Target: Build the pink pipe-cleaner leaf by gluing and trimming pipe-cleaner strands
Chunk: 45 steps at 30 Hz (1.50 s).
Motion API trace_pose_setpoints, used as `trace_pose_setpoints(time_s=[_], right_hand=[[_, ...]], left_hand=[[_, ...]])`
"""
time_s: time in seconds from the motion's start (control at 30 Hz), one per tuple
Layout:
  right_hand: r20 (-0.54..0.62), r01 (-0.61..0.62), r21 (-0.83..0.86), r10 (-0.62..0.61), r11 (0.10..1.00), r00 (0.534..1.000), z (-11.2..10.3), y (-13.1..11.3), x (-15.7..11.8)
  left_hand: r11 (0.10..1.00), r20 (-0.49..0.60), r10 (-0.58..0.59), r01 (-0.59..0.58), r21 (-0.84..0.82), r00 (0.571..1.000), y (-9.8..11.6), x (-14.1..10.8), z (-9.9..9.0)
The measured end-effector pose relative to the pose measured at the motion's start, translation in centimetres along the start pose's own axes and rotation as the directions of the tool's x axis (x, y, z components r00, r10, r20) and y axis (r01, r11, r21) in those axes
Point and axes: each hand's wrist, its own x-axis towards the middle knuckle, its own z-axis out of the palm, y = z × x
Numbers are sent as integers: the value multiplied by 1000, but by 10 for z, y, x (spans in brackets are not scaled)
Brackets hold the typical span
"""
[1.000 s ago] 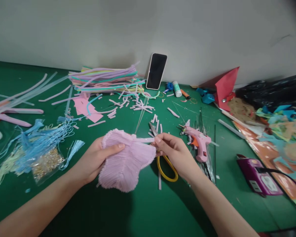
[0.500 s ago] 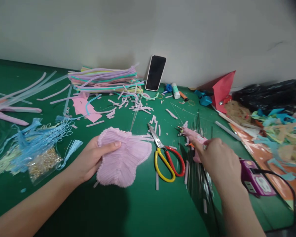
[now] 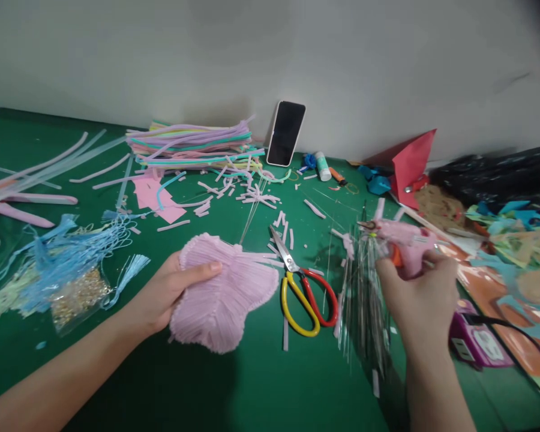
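Observation:
My left hand (image 3: 173,291) grips a pale pink butterfly-shaped piece (image 3: 227,294) built from rows of fuzzy pipe cleaners, thumb on top and fingers hidden beneath. Thin strands trail up from its upper edge. My right hand (image 3: 423,294) is closed around the handle of a pink hot glue gun (image 3: 405,240) with an orange trigger; its nozzle points left above a bundle of thin wires (image 3: 364,300). Between the hands, scissors (image 3: 299,288) with one yellow and one red handle lie on the green table, blades slightly apart.
A stack of pastel pipe cleaners (image 3: 193,144) and a leaning phone (image 3: 287,133) stand at the wall. Blue tassels (image 3: 72,252) and a bag of gold beads (image 3: 81,298) lie left. At right are a purple power strip (image 3: 479,342) with a black cord and paper scraps (image 3: 513,240).
The glue gun has risen off the wire bundle and moved right in my right hand, now held by its handle. The butterfly piece has tilted slightly in my left hand.

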Motion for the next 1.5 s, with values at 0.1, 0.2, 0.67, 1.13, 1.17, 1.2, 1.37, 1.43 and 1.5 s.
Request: trace_pose_setpoints(time_s=[0.1,0.2,0.67,1.13,1.17,1.2,1.37,1.43,1.5], right_hand=[[-87,14,77,-8,997,996,-4,-13,-17],[-62,108,91,-102,990,993,2,-20,-26],[163,-35,91,19,995,986,12,-29,-25],[460,-235,536,-48,811,887,8,-62,-55],[396,-180,526,-52,831,917,9,-60,-54],[341,-125,521,-71,844,937,10,-56,-53],[100,108,497,-180,861,978,9,-45,-59],[26,175,452,-209,875,978,9,-44,-62],[12,211,395,-235,894,972,10,-42,-63]], left_hand=[[1000,-13,-9,9,-21,1000,0,0,-1],[1000,-23,-2,2,-25,1000,0,1,-3],[999,60,-21,24,-44,998,1,1,-5],[990,104,43,-28,-138,994,-1,-8,1],[988,70,56,-45,-145,996,-1,-7,-1],[988,55,66,-57,-141,996,-1,-7,-3],[992,54,92,-87,-93,994,3,-5,-6],[993,26,92,-90,-78,995,3,-4,-6],[993,4,93,-92,-68,996,3,-3,-6]])
